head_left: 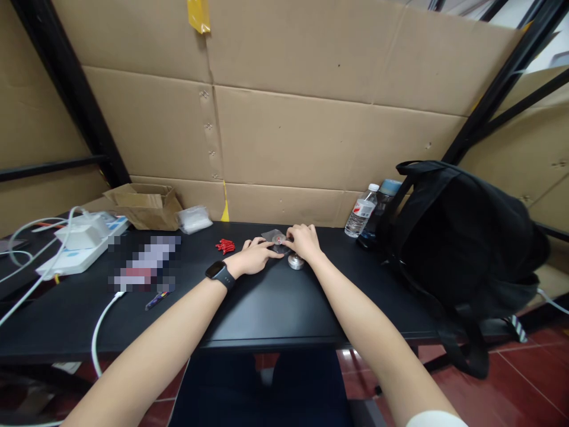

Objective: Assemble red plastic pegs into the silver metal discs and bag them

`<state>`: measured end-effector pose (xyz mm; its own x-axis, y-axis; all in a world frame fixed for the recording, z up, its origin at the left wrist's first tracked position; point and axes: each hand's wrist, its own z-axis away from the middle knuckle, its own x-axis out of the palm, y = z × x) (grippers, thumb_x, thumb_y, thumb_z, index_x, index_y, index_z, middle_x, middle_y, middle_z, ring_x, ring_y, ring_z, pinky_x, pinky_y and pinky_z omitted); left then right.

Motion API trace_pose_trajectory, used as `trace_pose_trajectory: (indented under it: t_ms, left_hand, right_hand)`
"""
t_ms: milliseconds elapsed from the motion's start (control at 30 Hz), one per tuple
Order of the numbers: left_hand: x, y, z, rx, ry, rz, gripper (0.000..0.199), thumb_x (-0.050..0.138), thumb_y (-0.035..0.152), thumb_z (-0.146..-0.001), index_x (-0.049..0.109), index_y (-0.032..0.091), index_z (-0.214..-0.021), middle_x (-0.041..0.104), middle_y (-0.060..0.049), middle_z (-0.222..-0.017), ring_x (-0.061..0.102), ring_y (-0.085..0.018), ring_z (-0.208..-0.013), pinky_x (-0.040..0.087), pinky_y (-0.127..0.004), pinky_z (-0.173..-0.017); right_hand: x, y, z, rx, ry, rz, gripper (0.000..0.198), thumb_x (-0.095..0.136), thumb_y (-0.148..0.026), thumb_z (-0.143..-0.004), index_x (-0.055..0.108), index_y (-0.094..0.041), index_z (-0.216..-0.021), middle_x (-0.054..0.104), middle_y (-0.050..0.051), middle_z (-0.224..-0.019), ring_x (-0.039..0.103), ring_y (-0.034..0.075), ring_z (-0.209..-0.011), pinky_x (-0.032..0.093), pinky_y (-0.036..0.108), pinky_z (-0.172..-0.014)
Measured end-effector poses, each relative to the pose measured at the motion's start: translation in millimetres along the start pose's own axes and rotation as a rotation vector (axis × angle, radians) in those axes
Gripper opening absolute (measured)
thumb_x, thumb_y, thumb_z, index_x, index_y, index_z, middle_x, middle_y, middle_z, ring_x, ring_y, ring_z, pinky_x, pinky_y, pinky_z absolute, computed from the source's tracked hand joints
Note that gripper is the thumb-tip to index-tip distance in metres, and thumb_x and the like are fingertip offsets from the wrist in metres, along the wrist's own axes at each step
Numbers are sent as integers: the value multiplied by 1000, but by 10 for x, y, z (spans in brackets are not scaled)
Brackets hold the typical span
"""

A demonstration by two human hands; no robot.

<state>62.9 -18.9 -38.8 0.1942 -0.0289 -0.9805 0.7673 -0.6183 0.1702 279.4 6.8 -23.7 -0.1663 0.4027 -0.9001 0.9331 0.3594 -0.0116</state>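
Both my hands rest at the middle back of the black table (267, 308). My left hand (254, 256), with a black smartwatch (220, 274) on the wrist, lies flat with its fingers pressing on a small clear plastic bag (272, 236). My right hand (303, 240) pinches the same bag from the right, where a small red piece shows inside it. A small round silver metal object (296, 262) sits on the table just below my right hand. A little pile of red pieces (225, 245) lies left of my left hand.
A black backpack (462, 249) fills the table's right side, with a water bottle (361, 212) and a darker bottle (382, 207) beside it. At left are a white power strip (82, 246) with cables, an open cardboard box (144, 204), a white packet (194, 219) and a pen (156, 300). Cardboard walls stand behind.
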Motion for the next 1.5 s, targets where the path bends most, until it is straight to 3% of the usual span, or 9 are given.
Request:
trace_pose_trajectory:
  t_ms: [333, 500, 567, 667, 833, 1100, 1333, 1400, 1500]
  left_hand:
    - [-266, -75, 132, 8, -136, 32, 61, 44, 8, -87, 74, 52, -115, 47, 12, -157, 30, -34, -146, 23, -61, -115]
    - [-281, -221, 124, 46, 47, 40, 50, 47, 3, -76, 75, 35, -103, 58, 3, -144, 36, -30, -140, 30, -53, -111]
    - [-250, -252, 104, 27, 129, 46, 44, 56, 9, -75, 68, 31, -110, 62, -2, -135, 41, -30, -134, 35, -49, -107]
    - [-195, -255, 72, -18, 193, 33, 38, 67, 21, -76, 62, 29, -113, 64, -5, -128, 44, -31, -128, 36, -47, -104]
    - [-198, -230, 56, -22, 242, 41, 11, 63, 33, -88, 69, 27, -95, 69, -5, -118, 49, -30, -123, 34, -46, -102]
    - [-281, -208, 68, -90, 301, 107, 15, 58, 34, -90, 71, 28, -93, 75, -1, -101, 61, -25, -110, 35, -41, -98]
    - [-308, -201, 66, -189, 303, 110, 18, 56, 34, -91, 71, 27, -97, 77, -3, -103, 66, -26, -107, 36, -41, -96]
    - [-322, -202, 70, -215, 308, 129, 18, 56, 34, -90, 72, 27, -96, 78, -2, -103, 68, -26, -105, 37, -40, -95]
    - [-340, -199, 75, -232, 312, 190, 18, 56, 34, -90, 72, 28, -97, 78, -1, -104, 70, -25, -103, 38, -40, -95]
  right_hand:
    - [-30, -204, 21, -76, 9, -80, 17, 70, -38, -91, 70, -22, -87, 70, 6, -99, 57, 25, -99, 28, 38, -86]
    - [-110, -153, 77, -135, -47, -354, 19, 66, -42, -94, 71, -24, -95, 69, 4, -106, 60, 22, -102, 30, 34, -86]
    - [-147, -96, 115, -156, -60, -436, 13, 61, -32, -97, 71, -25, -101, 69, 3, -108, 61, 20, -102, 31, 33, -86]
    - [-182, -39, 162, -131, -75, -434, 18, 62, -16, -90, 71, -25, -102, 69, 3, -110, 61, 21, -104, 33, 33, -86]
    - [-199, -80, 192, -133, -143, -408, 22, 69, -18, -79, 74, -26, -99, 69, 3, -113, 60, 24, -105, 31, 35, -88]
    - [-209, -192, 256, -211, -150, -384, 48, 79, -32, -74, 63, -31, -119, 70, 4, -120, 56, 26, -111, 27, 35, -87]
    - [-108, -234, 203, -159, -25, -382, 15, 63, -19, -93, 62, -26, -105, 78, -1, -93, 64, 18, -93, 24, 34, -88]
    - [-116, -220, 202, -126, -4, -413, 20, 65, -19, -90, 62, -27, -108, 78, -1, -95, 64, 19, -94, 25, 34, -87]
    - [-143, -209, 220, -127, -7, -447, 43, 77, -22, -80, 60, -29, -119, 76, 0, -105, 62, 21, -99, 25, 33, -88]
